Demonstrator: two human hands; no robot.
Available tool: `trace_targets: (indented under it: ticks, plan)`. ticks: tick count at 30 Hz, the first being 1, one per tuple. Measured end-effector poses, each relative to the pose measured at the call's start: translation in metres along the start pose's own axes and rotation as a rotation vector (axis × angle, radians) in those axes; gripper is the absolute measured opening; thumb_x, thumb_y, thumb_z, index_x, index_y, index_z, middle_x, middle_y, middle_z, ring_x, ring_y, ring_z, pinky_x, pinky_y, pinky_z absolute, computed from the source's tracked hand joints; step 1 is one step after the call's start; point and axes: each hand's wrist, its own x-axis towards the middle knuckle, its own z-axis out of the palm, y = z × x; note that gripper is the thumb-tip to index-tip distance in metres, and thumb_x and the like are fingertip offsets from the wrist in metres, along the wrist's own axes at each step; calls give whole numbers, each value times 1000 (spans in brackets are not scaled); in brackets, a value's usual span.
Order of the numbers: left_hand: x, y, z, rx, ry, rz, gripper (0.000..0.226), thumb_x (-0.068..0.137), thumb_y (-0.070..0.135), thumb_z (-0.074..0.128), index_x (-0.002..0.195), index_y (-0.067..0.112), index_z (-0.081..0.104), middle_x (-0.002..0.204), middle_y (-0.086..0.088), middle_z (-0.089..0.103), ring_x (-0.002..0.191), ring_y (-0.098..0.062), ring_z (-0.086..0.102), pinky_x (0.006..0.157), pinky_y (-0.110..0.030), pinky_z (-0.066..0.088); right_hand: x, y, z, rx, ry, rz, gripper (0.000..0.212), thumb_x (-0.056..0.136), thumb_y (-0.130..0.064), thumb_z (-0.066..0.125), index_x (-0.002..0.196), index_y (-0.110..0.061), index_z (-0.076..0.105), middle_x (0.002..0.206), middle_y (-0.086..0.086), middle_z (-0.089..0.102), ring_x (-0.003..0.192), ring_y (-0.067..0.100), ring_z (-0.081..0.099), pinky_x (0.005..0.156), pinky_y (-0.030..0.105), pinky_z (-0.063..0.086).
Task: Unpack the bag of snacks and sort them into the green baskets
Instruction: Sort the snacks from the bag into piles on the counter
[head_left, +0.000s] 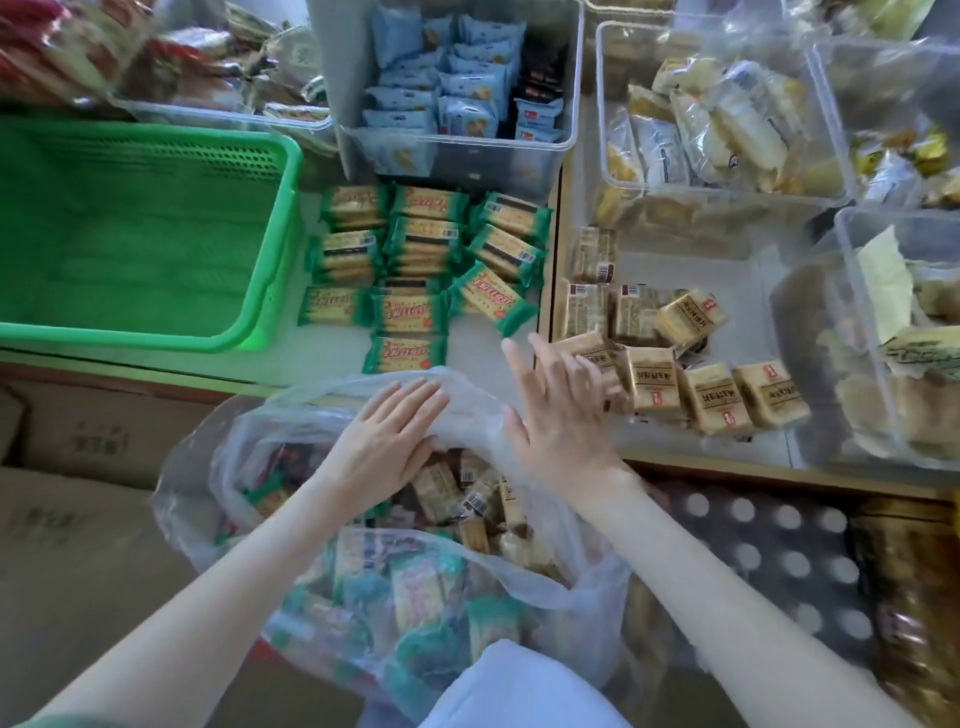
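Green basket (156, 171) stands at left on the surface (475, 348), with green packets (421, 260) in rows just beside it. Left hand (387, 441) rests flat, fingers straight, on the plastic bag (467, 410) of snacks at the near edge. Right hand (561, 415), fingers spread, holds nothing beside the tan packets (654, 389); contact not confirmed.

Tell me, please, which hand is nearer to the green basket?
Left. The left hand rests on the plastic bag, right of and below the green basket; the right hand is farther right, by the tan packets.
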Motion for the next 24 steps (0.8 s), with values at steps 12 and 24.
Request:
trace_targets:
  ticks: [12, 24]
  plan:
    - [-152, -128, -9, 143, -265, -296, 62, 81, 32, 41, 141, 17, 42, 142, -20, 49, 129, -40, 48, 109, -49, 31, -18, -180, 103, 81, -367, -638, 65, 72, -9, 56, 135, -7, 43, 129, 10, 53, 116, 25, 52, 101, 34, 40]
    - [-193, -172, 5, 255, -445, -323, 69, 99, 14, 43, 154, 28, 5, 160, -13, -9, 149, -29, -4, 120, -43, -5, 15, -226, 170, -138, -864, -905, 74, 85, -13, 66, 149, -22, 31, 155, 0, 30, 136, 22, 38, 107, 36, 36]
